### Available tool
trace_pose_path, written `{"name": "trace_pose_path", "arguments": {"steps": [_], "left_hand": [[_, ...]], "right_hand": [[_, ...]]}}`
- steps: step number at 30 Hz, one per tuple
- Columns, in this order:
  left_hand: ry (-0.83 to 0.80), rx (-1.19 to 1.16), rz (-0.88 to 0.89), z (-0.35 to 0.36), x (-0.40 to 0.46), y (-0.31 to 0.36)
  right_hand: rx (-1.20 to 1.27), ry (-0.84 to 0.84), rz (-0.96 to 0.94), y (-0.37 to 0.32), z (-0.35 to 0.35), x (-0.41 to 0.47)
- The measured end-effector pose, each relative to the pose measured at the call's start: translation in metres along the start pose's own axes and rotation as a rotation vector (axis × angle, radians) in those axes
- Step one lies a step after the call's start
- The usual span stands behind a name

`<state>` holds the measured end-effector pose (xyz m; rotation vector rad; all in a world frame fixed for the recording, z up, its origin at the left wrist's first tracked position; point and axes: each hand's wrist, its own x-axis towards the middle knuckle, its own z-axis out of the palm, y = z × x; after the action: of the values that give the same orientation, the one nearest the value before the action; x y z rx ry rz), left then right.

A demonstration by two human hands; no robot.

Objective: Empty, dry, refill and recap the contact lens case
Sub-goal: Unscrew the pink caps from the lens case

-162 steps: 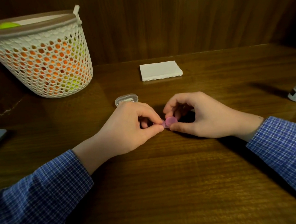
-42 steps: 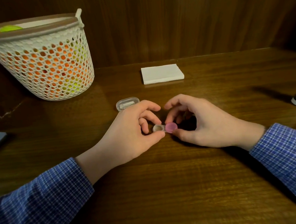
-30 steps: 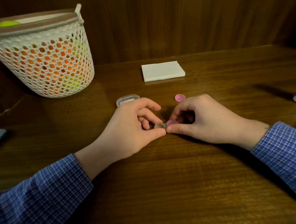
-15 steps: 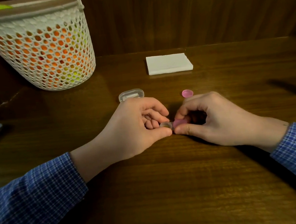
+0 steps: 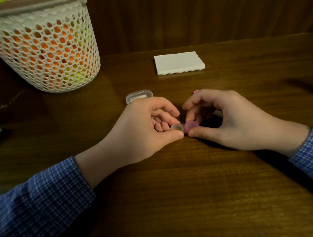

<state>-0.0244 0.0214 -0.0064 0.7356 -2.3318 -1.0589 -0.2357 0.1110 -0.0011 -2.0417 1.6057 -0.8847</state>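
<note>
Since the earliest frame, one pink cap has come off and been set on the table beyond the right hand, which now partly hides it. The left hand pinches the uncapped end of the lens case between thumb and fingers, low over the table between the two hands. The right hand's thumb and fingertips grasp the second pink cap, which sits on the case. So the opening looks about half done; emptying, drying with the folded tissue, refilling and recapping all seem left.
</note>
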Motion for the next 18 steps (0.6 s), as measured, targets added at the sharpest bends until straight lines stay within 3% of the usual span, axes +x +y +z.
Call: {"name": "trace_pose_path", "arguments": {"steps": [10, 18], "left_hand": [[-0.009, -0.004, -0.012, -0.0007, 0.0011, -0.0019], [-0.013, 0.007, 0.004, -0.0008, 0.0013, -0.0024]], "right_hand": [[-0.056, 0.079, 0.072, -0.0038, 0.0047, -0.0026], [0.035, -0.026, 0.052, -0.0011, -0.0024, -0.0008]]}}
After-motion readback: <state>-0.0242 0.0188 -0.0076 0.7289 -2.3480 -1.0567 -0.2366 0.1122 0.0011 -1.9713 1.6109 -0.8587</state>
